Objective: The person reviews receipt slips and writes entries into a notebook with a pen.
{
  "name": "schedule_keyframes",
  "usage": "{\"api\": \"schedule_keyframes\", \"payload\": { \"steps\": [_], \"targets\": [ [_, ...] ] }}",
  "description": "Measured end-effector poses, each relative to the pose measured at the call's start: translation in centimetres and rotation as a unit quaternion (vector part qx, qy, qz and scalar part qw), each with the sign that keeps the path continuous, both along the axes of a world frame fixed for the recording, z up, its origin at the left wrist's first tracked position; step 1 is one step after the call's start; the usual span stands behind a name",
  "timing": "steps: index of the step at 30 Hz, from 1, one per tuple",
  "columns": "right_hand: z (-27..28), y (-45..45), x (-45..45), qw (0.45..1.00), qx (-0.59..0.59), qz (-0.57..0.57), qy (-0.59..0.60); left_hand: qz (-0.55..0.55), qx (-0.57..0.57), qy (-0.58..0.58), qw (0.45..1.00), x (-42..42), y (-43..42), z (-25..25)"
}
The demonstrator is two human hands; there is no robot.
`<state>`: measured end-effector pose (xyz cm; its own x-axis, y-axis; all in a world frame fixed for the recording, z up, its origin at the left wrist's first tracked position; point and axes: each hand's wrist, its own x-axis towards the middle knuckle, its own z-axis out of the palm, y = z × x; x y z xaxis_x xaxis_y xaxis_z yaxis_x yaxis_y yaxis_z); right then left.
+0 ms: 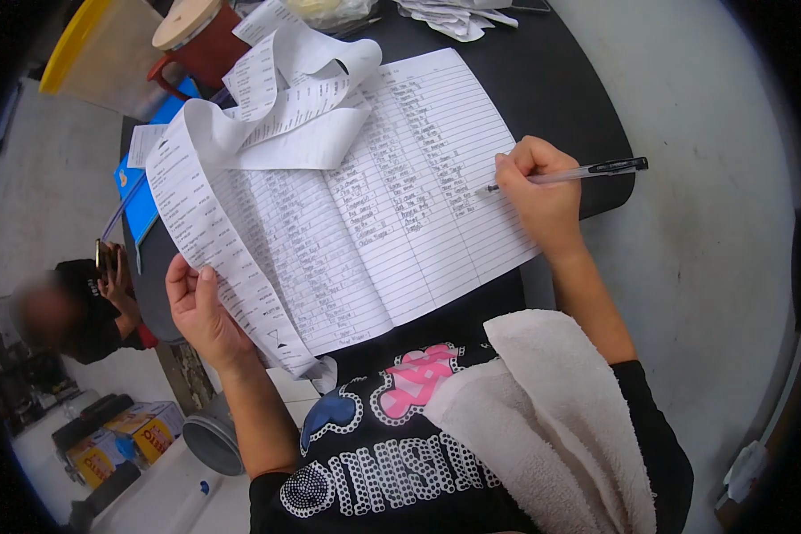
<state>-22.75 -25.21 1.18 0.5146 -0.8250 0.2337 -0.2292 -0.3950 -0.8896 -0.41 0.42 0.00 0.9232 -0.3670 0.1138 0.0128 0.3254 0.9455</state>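
My left hand [206,311] pinches the edge of a long printed receipt strip [212,214] between thumb and fingers. The strip hangs over the left page, and its far end curls in loops at the top of the notebook. A lined notebook [498,227] lies spread on the black table, both pages bearing handwritten columns. In my right hand [543,191] is a clear-barrelled pen with a black cap [614,166] on its back end. Its tip points left, at or just above the right page; whether it touches the paper I cannot tell.
A red mug [206,49] with a lid stands behind the notebook, beside a yellow-rimmed tub [107,53]. A blue folder [142,209] sits under papers at left. More paper slips [454,16] lie at the back. A person [89,303] holding a phone is at far left.
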Motion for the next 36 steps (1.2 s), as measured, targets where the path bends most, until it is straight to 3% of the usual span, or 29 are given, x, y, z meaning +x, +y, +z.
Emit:
{"api": "schedule_keyframes", "payload": {
  "steps": [5, 11, 23, 26, 36],
  "targets": [
    [0.6, 0.5, 0.3, 0.999, -0.026, -0.007, 0.040, -0.004, 0.006, 0.002, 1.000, 0.1, 0.2, 0.0],
    [0.2, -0.1, 0.3, 1.000, 0.021, -0.005, -0.015, -0.004, 0.006, 0.004, 1.000, 0.2, 0.3, 0.0],
    [0.4, 0.4, 0.6, 0.999, -0.044, -0.018, 0.018, -0.007, -0.006, 0.009, 1.000, 0.1, 0.2, 0.0],
    [0.4, -0.4, 0.2, 0.997, 0.075, -0.020, -0.014, -0.003, -0.002, 0.007, 1.000, 0.0, 0.1, 0.0],
    [0.7, -0.5, 1.0, 1.000, 0.021, -0.006, 0.000, 0.000, 0.009, -0.001, 1.000, 0.0, 0.1, 0.0]
  ]
}}
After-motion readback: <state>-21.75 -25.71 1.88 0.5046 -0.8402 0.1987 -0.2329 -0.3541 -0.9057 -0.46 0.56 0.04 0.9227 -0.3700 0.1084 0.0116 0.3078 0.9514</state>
